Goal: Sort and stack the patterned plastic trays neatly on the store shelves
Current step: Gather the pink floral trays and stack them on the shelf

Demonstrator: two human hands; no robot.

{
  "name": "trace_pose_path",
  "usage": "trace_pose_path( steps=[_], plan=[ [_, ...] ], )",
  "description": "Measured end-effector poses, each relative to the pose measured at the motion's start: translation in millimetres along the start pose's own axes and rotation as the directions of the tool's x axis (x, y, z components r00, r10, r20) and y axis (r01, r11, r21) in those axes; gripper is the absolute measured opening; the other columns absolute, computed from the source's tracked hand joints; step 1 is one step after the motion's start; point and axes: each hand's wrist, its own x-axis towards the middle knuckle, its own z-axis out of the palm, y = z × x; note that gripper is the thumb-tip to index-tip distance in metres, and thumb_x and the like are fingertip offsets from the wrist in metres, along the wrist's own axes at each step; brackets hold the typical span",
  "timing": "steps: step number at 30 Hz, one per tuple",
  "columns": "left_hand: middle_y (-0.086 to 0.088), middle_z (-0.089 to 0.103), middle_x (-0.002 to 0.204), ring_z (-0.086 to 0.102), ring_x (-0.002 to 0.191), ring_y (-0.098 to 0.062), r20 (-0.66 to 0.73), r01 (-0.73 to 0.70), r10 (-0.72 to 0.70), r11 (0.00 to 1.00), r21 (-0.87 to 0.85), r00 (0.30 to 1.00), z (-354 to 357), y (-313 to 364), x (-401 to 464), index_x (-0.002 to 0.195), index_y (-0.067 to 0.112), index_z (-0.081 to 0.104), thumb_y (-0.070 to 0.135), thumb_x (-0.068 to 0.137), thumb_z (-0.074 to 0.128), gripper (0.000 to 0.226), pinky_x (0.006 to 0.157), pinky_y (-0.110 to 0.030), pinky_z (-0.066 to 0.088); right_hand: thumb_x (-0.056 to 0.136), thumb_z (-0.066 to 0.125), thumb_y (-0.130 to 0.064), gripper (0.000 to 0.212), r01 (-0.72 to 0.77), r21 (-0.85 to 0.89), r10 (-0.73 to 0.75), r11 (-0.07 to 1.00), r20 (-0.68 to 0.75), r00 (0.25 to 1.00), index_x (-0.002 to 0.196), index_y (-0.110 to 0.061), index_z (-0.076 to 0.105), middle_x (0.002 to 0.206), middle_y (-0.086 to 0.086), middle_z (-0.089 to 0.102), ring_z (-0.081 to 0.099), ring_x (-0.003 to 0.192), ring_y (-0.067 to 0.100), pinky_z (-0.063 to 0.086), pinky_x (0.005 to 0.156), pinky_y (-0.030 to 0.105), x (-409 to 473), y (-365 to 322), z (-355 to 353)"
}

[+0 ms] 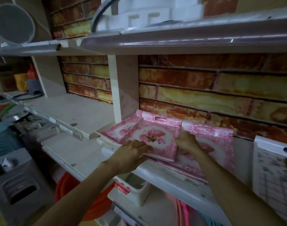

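A grey round tub stands on the upper shelf at far left, with white foam blocks further along it. Behind the shelves runs a brick-pattern wall. The middle shelf is pale and dusty, split by a white upright divider. Right of the divider, the left hand grips the near edge of a pink flowered tray, thumb below and fingers flat on top. The right hand holds that tray's right side, fingers curled. A second pink tray lies beside and beneath it. At far right, a white patterned tray leans upright.
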Motion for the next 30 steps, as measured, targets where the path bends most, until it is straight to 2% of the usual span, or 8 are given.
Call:
trace_pose_path(
  steps=[2, 6, 11, 15, 18, 21, 26, 30],
  plan=[
    [0.001, 0.066, 0.123, 0.064, 0.109, -0.019, 0.025, -0.049, 0.05, 0.999, -0.019, 0.998, 6, -11, 6, 0.128, 0.024, 0.058, 0.032, 0.097, 0.052, 0.032, 0.096, -0.035, 0.052, 0.091, 0.051, -0.014, 0.038, -0.048, 0.045, 0.046, 0.998, 0.027, 0.999, 0.128, -0.007, 0.053, 0.094, 0.017, 0.066, 0.062, 0.061, 0.023, 0.047, 0.041, 0.021, 8, -1, 6],
    [0.0, 0.069, 0.118, 0.067, 0.102, -0.021, 0.003, -0.166, 0.167, 0.985, -0.055, 0.986, 10, -31, 14, 0.127, 0.024, 0.06, 0.021, 0.098, 0.05, 0.031, 0.084, -0.039, 0.056, 0.084, 0.057, -0.012, 0.008, -0.156, 0.09, 0.156, 0.984, 0.007, 0.988, 0.082, -0.006, 0.053, 0.075, 0.012, 0.056, 0.053, 0.057, 0.02, 0.037, 0.053, 0.025, 23, -2, 17],
    [-0.001, 0.069, 0.114, 0.069, 0.092, -0.021, -0.098, -0.319, 0.311, 0.945, -0.076, 0.945, 8, -52, 25, 0.13, 0.023, 0.058, 0.012, 0.094, 0.057, 0.038, 0.072, -0.037, 0.059, 0.082, 0.059, -0.01, 0.018, -0.199, 0.182, 0.213, 0.963, -0.057, 0.975, 0.095, 0.001, 0.063, 0.083, 0.015, 0.064, 0.063, 0.069, 0.027, 0.041, 0.054, 0.025, 35, -10, 29],
    [0.001, 0.066, 0.119, 0.067, 0.096, -0.019, -0.13, -0.43, 0.418, 0.899, -0.084, 0.899, 7, -73, 36, 0.133, 0.025, 0.055, 0.008, 0.089, 0.063, 0.048, 0.069, -0.035, 0.058, 0.081, 0.06, -0.006, 0.009, -0.247, 0.223, 0.277, 0.943, -0.115, 0.954, 0.072, -0.003, 0.062, 0.058, 0.003, 0.064, 0.061, 0.048, 0.015, 0.037, 0.039, 0.017, 37, -21, 29],
    [0.004, 0.062, 0.127, 0.062, 0.111, -0.018, -0.103, -0.456, 0.445, 0.881, -0.125, 0.89, 5, -91, 45, 0.135, 0.029, 0.052, 0.021, 0.096, 0.053, 0.04, 0.077, -0.04, 0.057, 0.078, 0.063, -0.001, 0.014, -0.258, 0.324, 0.319, 0.91, -0.151, 0.936, 0.064, -0.004, 0.063, 0.039, -0.003, 0.061, 0.058, 0.033, 0.008, 0.035, 0.03, 0.013, 37, -26, 31],
    [0.011, 0.065, 0.124, 0.061, 0.108, -0.006, -0.049, -0.44, 0.45, 0.837, -0.326, 0.892, -1, -113, 51, 0.129, 0.033, 0.059, 0.041, 0.099, 0.045, 0.033, 0.084, -0.031, 0.055, 0.085, 0.061, -0.007, 0.02, -0.204, 0.398, 0.308, 0.895, -0.219, 0.926, 0.066, -0.002, 0.066, 0.045, -0.001, 0.065, 0.061, 0.039, 0.011, 0.04, 0.036, 0.016, 35, -28, 38],
    [0.012, 0.066, 0.108, 0.063, 0.086, -0.005, -0.214, -0.097, -0.029, 0.826, -0.556, 0.976, -7, -173, 66, 0.116, 0.03, 0.065, 0.037, 0.096, 0.054, 0.024, 0.07, -0.021, 0.052, 0.095, 0.057, -0.02, 0.029, -0.076, 0.42, 0.257, 0.904, -0.396, 0.882, 0.069, -0.011, 0.048, 0.067, 0.011, 0.043, 0.045, 0.062, 0.019, 0.034, 0.059, 0.029, 37, -37, 48],
    [-0.012, 0.06, 0.128, 0.061, 0.108, -0.03, 0.008, 0.273, -0.314, 0.811, -0.518, 0.949, -1, -223, 88, 0.13, 0.013, 0.055, 0.03, 0.096, 0.055, 0.038, 0.092, -0.037, 0.051, 0.098, 0.055, -0.021, 0.043, -0.036, 0.458, 0.279, 0.888, -0.477, 0.833, 0.06, -0.014, 0.036, 0.057, 0.003, 0.036, 0.039, 0.053, 0.019, 0.034, 0.061, 0.032, 40, -55, 57]
  ],
)
